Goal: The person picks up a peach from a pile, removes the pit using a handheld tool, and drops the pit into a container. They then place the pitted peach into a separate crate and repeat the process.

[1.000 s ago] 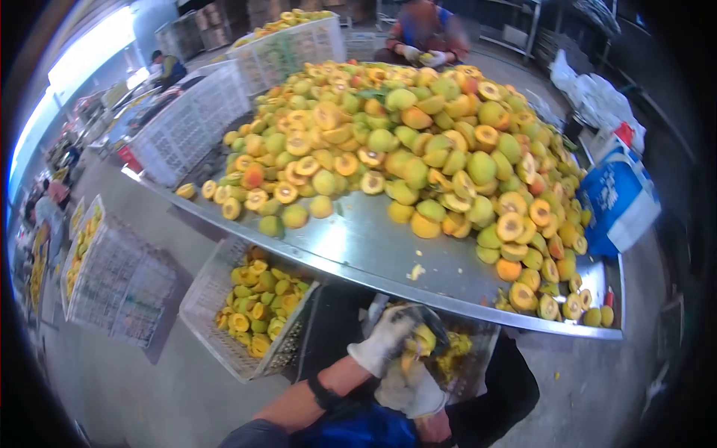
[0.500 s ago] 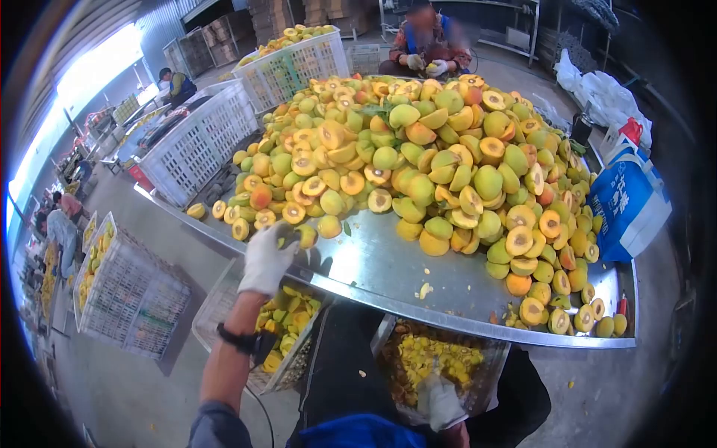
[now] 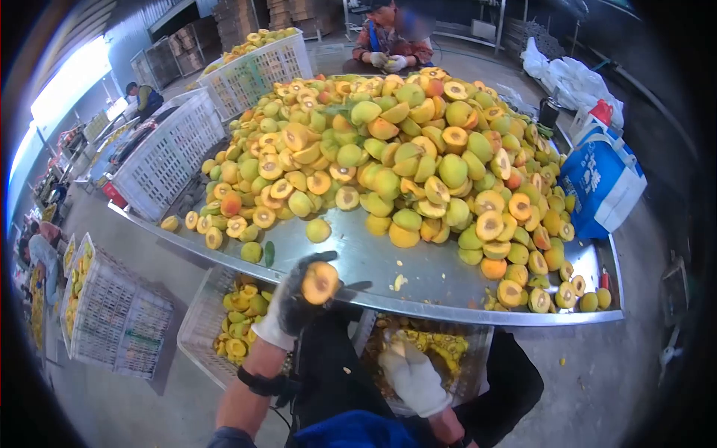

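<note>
My left hand (image 3: 287,308), in a white glove with dark grey palm and fingers, is closed round a peach half (image 3: 320,282). The cut face with its brown stone hollow turns up toward me, just off the front edge of the metal table (image 3: 351,272). My right hand (image 3: 413,379), in a white glove, is closed over a crate of yellow scraps (image 3: 444,351) below the table. Whatever its fingers grip is hidden. A big heap of halved peaches (image 3: 388,164) covers much of the tabletop, and a few lie loose near my left hand.
A crate of peach halves (image 3: 196,317) stands on the floor at left, beside my leg. Farther left is a taller stack of white crates (image 3: 123,321). A blue bag (image 3: 597,179) stands at the table's right end. Across the heap sits a co-worker (image 3: 392,41) in gloves.
My left hand has turned over and drawn back from the table toward me, now holding a peach half. My right hand has risen and moved left over the scraps. The view has shifted slightly.
</note>
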Available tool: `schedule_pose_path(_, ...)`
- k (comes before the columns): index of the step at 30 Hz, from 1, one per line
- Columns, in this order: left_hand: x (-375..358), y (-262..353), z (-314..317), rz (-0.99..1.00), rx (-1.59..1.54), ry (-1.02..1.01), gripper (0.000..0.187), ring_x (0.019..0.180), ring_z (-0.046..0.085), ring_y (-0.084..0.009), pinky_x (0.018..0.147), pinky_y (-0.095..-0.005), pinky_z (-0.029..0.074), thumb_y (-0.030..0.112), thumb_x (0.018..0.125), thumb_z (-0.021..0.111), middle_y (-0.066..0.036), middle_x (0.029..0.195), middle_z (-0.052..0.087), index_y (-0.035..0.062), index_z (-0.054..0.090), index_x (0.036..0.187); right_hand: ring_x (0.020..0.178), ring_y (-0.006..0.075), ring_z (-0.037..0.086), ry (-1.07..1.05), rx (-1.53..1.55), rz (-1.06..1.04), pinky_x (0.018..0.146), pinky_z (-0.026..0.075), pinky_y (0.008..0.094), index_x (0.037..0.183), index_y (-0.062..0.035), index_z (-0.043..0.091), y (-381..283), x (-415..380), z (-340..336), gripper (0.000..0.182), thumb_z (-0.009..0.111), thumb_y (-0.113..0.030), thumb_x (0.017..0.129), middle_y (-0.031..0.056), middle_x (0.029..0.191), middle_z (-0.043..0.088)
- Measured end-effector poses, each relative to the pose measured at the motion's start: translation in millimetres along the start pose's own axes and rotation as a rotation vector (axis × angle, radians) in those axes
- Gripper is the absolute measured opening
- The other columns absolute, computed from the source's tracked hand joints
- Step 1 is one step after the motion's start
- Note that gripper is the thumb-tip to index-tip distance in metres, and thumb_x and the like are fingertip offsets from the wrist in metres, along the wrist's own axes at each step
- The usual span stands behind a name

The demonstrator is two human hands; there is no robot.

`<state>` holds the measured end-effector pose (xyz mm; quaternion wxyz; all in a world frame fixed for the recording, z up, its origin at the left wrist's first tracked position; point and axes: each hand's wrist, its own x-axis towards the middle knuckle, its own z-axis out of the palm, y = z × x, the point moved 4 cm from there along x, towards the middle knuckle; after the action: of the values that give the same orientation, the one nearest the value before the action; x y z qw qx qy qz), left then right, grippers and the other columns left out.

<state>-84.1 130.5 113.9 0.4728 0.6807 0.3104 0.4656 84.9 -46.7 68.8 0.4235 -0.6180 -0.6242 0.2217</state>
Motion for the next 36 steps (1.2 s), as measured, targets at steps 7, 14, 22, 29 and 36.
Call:
schedule_pose_path(7,-46,-33,74,-0.386,-0.362,-0.136,0.033,0.089,0.063,-0.0145,0.080,-0.0277,0.052,0.020,0.092,0.064,-0.009,0.104,0.065,-0.0034,0.058,0.114,0.082,0.0402,0.063,-0.115,0.114,0.230,0.069,0.050,0.0451,0.105,-0.0058,0.062,-25,31,-18,0.022,0.057,-0.023,0.092,0.0206,0.088,0.065)
schedule_pose_path(14,-58,-34,96,-0.513,-0.676,-0.049,0.032,0.093,0.063,-0.0154,0.083,-0.0281,0.051,0.017,0.095,0.058,-0.010,0.106,0.063,-0.0030,0.055,0.120,0.082,0.0442,0.063,-0.088,0.126,0.375,0.068,0.050,0.0475,0.104,-0.0052,0.061,-17,23,-26,0.027,0.055,-0.029,0.093,0.0237,0.085,0.065)
schedule_pose_path(22,-47,-17,89,-0.041,0.256,-0.294,0.038,0.085,0.054,-0.0126,0.075,-0.0273,0.046,0.023,0.099,0.048,-0.009,0.095,0.064,-0.0073,0.056,0.121,0.083,0.0423,0.063,-0.249,0.019,0.201,0.068,0.051,0.0463,0.103,-0.0056,0.061,2,22,-26,0.026,0.056,-0.029,0.093,0.0224,0.084,0.065)
schedule_pose_path(29,-23,-15,84,-0.373,0.056,-0.602,0.048,0.087,0.057,-0.0146,0.081,-0.0280,0.047,0.036,0.095,0.056,-0.010,0.096,0.065,-0.0069,0.058,0.116,0.086,0.0398,0.063,-0.211,0.182,0.468,0.072,0.051,0.0447,0.105,-0.0040,0.061,1,10,-16,0.030,0.055,-0.031,0.093,0.0214,0.089,0.064)
schedule_pose_path(36,-57,-29,101,-0.284,-0.493,-0.181,0.081,0.100,0.061,-0.0175,0.092,-0.0307,0.048,0.063,0.080,0.065,-0.014,0.112,0.063,-0.0072,0.056,0.120,0.078,0.0290,0.063,-0.202,0.333,0.241,0.072,0.050,0.0364,0.107,-0.0017,0.062,11,-6,7,0.029,0.046,-0.024,0.099,0.0135,0.088,0.065)
